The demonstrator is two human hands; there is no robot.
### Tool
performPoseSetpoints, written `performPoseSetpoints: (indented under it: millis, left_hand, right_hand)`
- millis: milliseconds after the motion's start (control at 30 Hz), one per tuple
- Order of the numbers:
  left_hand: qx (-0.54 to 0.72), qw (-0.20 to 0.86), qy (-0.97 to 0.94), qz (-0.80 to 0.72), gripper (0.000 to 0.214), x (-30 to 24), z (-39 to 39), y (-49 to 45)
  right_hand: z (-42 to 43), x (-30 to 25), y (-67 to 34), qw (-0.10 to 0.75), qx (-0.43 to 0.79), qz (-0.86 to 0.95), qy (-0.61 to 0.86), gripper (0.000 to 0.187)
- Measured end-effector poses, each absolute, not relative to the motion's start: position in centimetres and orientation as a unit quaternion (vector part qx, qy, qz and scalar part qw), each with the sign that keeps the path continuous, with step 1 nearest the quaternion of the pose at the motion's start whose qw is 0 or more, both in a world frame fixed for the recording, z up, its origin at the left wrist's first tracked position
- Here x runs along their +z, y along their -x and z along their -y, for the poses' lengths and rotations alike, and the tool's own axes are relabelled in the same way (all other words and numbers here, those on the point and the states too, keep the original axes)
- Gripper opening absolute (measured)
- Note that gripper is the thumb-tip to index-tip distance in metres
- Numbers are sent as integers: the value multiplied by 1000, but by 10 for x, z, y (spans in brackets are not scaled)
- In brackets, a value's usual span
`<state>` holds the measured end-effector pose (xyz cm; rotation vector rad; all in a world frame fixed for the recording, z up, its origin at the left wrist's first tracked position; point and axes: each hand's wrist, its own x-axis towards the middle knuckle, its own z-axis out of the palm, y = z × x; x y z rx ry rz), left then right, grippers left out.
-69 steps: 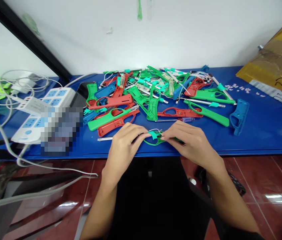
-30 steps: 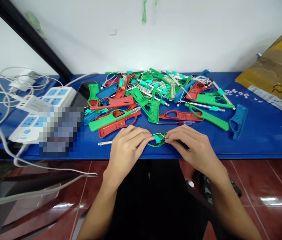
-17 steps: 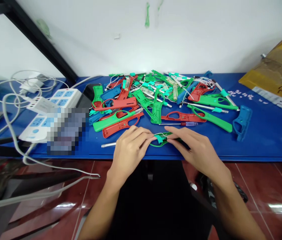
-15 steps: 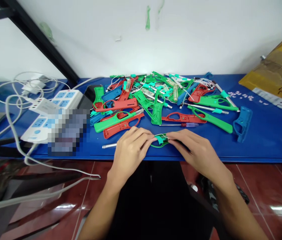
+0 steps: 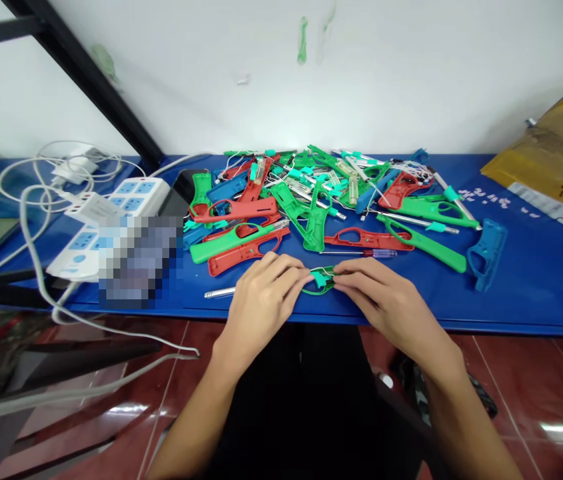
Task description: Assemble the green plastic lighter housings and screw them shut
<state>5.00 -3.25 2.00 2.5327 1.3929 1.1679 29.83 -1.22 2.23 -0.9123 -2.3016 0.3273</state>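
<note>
My left hand (image 5: 261,297) and my right hand (image 5: 386,297) meet at the front edge of the blue table (image 5: 536,293). Both pinch a green plastic lighter shell (image 5: 322,280) that carries a teal trigger piece and thin white wire. Most of the shell is hidden under my fingers. A metal tube (image 5: 218,293) lies just left of my left hand. Right behind my hands spreads a pile of red, green and blue lighter shells (image 5: 311,200), mixed with metal tubes and wires.
White power strips (image 5: 111,220) with tangled cables sit at the left, next to a blurred patch. A slim screwdriver (image 5: 361,253) lies behind my hands. A loose blue shell (image 5: 486,253) rests at the right, a cardboard box (image 5: 556,160) in the far right corner. Red floor tiles show below.
The view has drifted slightly, so the table sits a little to the right. My hands stay on the green shell, the fingers shifting only a little.
</note>
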Motion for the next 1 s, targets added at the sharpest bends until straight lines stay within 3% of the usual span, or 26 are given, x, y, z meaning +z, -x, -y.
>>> performPoseSetpoints:
  millis: [133, 333, 433, 567, 1000]
  left_hand:
    - [398, 40, -812, -426, 7, 19, 33, -46]
    - [395, 67, -807, -434, 27, 20, 36, -42]
    - [395, 82, -800, -444, 33, 22, 36, -43]
    - [401, 96, -789, -456, 25, 22, 35, -44]
    - [408, 103, -787, -452, 21, 23, 35, -44]
  right_hand:
    - [15, 25, -296, 291, 91, 878, 369, 17]
    - [16, 27, -295, 194, -23, 915, 352, 65]
    - [14, 27, -296, 188, -25, 920, 344, 61]
    - [13, 29, -297, 194, -14, 923, 333, 53]
    - [14, 26, -295, 194, -22, 919, 342, 60]
